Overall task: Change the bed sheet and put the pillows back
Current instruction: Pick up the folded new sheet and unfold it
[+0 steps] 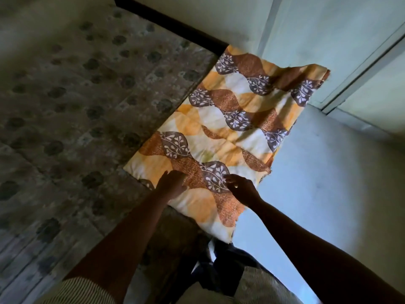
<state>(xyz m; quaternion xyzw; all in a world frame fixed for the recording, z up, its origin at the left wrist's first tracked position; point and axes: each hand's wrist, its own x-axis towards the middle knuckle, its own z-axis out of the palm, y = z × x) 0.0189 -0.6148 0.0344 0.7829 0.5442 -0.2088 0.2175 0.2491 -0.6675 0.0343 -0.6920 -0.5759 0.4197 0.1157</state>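
Note:
A bare mattress (72, 102) with a faded grey-brown flower print fills the left side. An orange, white and brown leaf-patterned sheet (232, 119) hangs over the mattress's right edge and spreads out over the floor. My left hand (172, 183) lies flat on the sheet near the mattress edge, fingers slightly spread. My right hand (241, 187) hovers over the sheet's near part, fingers loosely curled toward the cloth; whether it pinches the cloth is unclear.
A dark wooden bed frame (171, 25) runs along the top of the mattress. Pale wall and a door frame (359, 69) stand at the right, with light floor (324, 172) beside the bed. Dark clothing (221, 266) lies at my feet.

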